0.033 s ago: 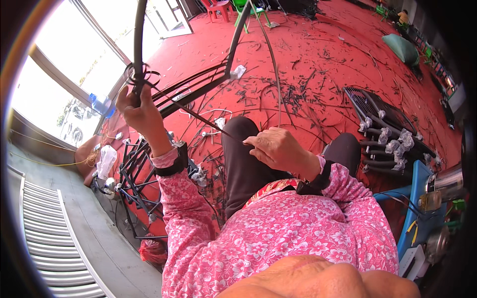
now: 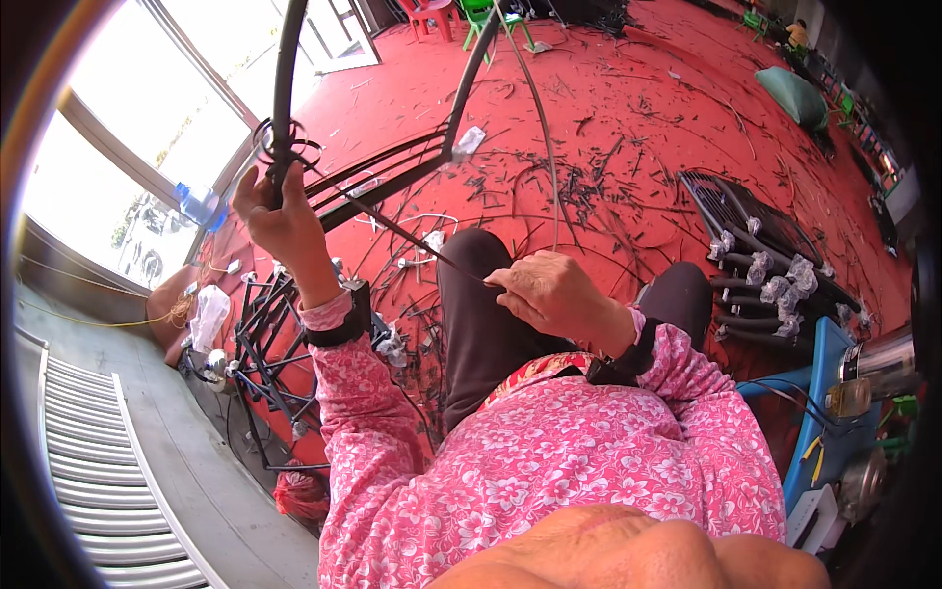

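My left hand (image 2: pixel 282 228) is closed around the upright tube of a dark metal frame (image 2: pixel 284 83), where strip loops (image 2: pixel 304 152) are coiled about it. From that spot a thin dark strip (image 2: pixel 417 242) runs taut, down to the right. Its end is pinched between the thumb and fingers of my right hand (image 2: pixel 554 292), above my lap. Several parallel dark strips span the lower part of the frame, beyond my knee. Another long thin strip (image 2: pixel 537 103) comes down from the top edge and passes out of sight at my right hand.
Cut strips litter the red floor (image 2: pixel 677 128). Black frames with plastic-wrapped ends (image 2: pixel 775 265) are stacked at right; more frames (image 2: pixel 280 339) lie at left. A blue stool-like surface (image 2: pixel 829 388) holds a metal cup (image 2: pixel 878 355). A green sack (image 2: pixel 790 95) lies far right.
The frame and my left hand have shifted slightly to the right. My right hand has moved very little and keeps its pinch on the strip.
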`<state>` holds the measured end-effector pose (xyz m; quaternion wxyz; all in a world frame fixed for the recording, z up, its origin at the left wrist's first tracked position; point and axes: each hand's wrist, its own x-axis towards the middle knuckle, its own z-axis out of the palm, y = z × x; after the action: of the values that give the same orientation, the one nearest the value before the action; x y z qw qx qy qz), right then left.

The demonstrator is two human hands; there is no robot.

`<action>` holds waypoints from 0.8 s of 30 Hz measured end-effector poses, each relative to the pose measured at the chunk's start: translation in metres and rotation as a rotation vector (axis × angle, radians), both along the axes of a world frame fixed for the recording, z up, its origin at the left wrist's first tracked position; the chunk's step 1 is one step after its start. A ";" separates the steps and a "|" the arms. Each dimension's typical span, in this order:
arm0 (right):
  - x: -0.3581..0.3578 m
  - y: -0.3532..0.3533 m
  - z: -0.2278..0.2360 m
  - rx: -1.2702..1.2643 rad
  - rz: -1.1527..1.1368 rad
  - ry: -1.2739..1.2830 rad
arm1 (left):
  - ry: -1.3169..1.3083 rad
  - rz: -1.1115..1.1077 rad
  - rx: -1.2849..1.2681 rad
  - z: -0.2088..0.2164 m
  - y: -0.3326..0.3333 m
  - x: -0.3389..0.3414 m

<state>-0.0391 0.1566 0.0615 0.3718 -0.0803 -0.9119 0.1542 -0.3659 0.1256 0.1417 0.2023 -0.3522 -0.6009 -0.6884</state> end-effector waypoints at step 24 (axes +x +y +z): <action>0.025 0.130 -0.075 -1.013 -0.444 0.646 | 0.214 -0.170 -0.425 -0.073 -0.045 0.065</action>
<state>-0.0136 0.2871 -0.0138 0.5669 -0.3826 -0.5298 0.5016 -0.3006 0.0807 0.0686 0.1272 -0.5070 -0.6756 -0.5200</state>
